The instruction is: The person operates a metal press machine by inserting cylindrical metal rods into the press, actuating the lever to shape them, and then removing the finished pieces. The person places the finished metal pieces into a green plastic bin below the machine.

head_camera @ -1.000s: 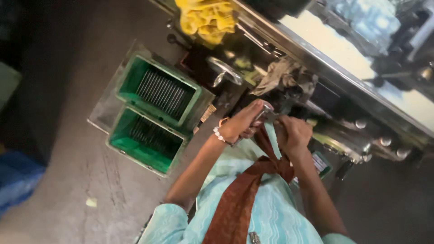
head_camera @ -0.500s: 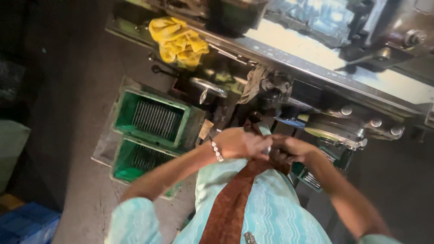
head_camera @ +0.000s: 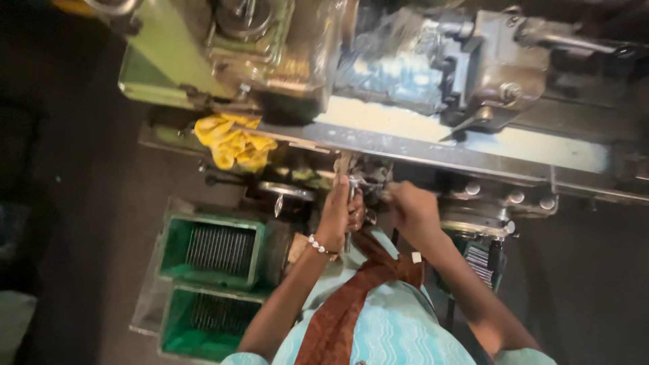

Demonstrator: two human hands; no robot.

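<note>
Two hands are up at the machine's front edge. My left hand, bead bracelet at the wrist, has its grip closed around a small metal part, thumb and fingers pinching it just under the steel rail. My right hand sits just beside it, fingers curled toward the same part; whether it actually clamps anything I cannot tell, since the knuckles hide the fingertips.

What has changed: a second ago both hands were lower, close to my chest by the brown scarf. Now they have risen and reached forward, so the part is at the machine rather than at my body. I judge this to be the move from handling the piece to fitting or adjusting it at the machine.

Further out, a yellow rag lies bunched on the ledge to the left, well apart from the hands. A round handwheel sits between rag and left hand. Below on the floor, two green crates hold rows of thin metal pieces. Above the rail, the grey carriage and green housing fill the top.
</note>
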